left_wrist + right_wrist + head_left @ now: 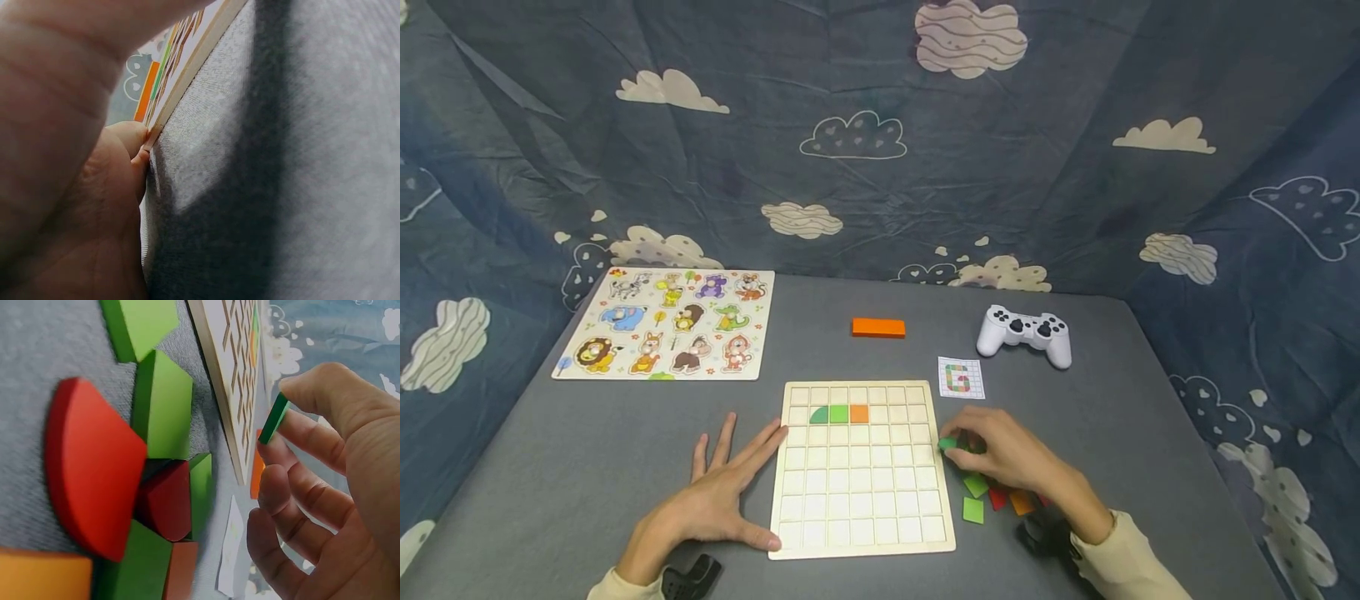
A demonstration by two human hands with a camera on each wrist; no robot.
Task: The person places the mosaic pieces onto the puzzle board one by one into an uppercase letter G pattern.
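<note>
Our right hand (996,448) pinches one green piece (274,419). Our left hand (718,498), fingers spread, touches one board (860,505) — three tiles (838,414) aboard.

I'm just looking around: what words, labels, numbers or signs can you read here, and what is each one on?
"G": a letter made of coloured shapes, printed on the small white card.
White game controller: any button markings are too small to read.
Animal puzzle board: pictures, no readable words.
Grid board: no lettering seen.
No brand, number or other word can be read.
</note>
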